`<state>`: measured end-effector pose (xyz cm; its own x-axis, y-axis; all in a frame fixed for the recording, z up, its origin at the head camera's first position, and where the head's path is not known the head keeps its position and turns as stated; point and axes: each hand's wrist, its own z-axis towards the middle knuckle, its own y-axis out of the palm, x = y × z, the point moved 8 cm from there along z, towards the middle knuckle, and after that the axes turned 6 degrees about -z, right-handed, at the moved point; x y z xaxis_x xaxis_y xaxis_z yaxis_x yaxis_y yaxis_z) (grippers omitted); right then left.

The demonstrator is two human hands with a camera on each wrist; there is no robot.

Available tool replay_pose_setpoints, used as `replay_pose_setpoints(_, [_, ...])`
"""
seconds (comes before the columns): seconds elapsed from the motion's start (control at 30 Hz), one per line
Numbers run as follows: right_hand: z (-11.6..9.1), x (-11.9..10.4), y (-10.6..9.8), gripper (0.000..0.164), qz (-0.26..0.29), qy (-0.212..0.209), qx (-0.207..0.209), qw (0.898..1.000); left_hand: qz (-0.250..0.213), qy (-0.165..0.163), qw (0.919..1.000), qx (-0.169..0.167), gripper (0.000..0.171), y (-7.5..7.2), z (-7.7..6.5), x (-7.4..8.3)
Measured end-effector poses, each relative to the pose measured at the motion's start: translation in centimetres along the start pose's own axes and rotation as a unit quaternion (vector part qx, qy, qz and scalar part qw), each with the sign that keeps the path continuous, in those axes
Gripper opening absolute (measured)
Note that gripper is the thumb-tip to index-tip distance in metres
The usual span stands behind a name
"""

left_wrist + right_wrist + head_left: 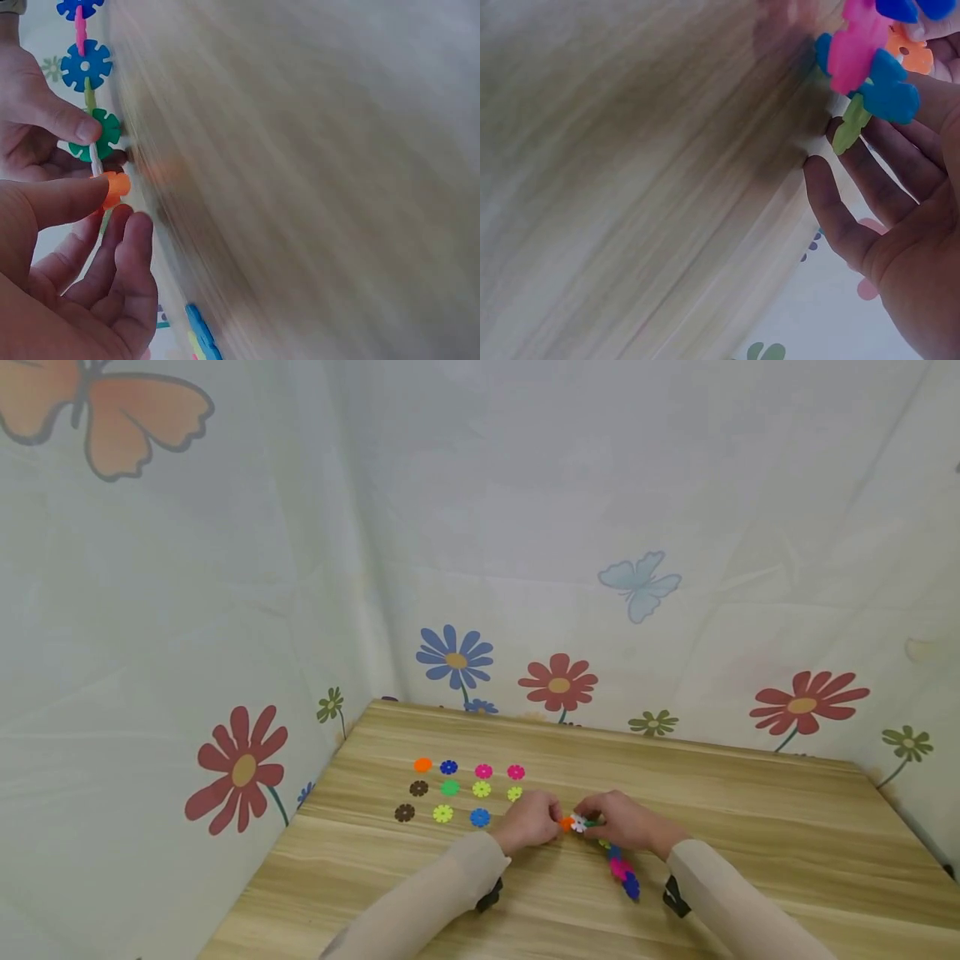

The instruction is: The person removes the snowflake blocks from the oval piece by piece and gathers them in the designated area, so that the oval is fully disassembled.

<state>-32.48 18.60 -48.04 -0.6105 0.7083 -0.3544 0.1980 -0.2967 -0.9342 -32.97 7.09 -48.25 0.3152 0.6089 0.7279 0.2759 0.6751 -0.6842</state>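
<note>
A chain of notched plastic snowflake discs is between the two hands. My left hand [531, 818] pinches the orange disc [118, 186] at its near end between thumb and fingers. With thumb and fingertips my right hand [628, 822] grips the chain around the green disc [110, 129], beside the white disc [578, 823]. White and orange discs meet edge to edge, at an angle. Beyond the right hand the chain trails on with a yellow-green disc [851, 126], a blue disc [891, 88], a pink disc [620, 869] and a dark blue disc [632, 885].
Loose discs lie in rows left of the hands, among them an orange disc [423, 765], a brown disc [405, 812], a blue disc [480, 817] and a pink disc [516, 772]. The wood-grain table [337, 893] meets a flower-printed curtain [525, 610] behind and at left.
</note>
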Motion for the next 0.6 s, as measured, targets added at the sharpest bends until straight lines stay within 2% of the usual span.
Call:
replay_pose_setpoints(0.33, [0.1, -0.2, 0.2, 0.022, 0.01, -0.008, 0.0, 1.0, 0.005, 0.029, 0.9994, 0.018, 0.017, 0.8, 0.8, 0.7])
replay_pose_setpoints(0.6, [0.0, -0.6, -0.3, 0.025, 0.011, -0.005, 0.0, 1.0, 0.001, 0.038, 0.9987, 0.034, 0.013, 0.8, 1.1, 0.9])
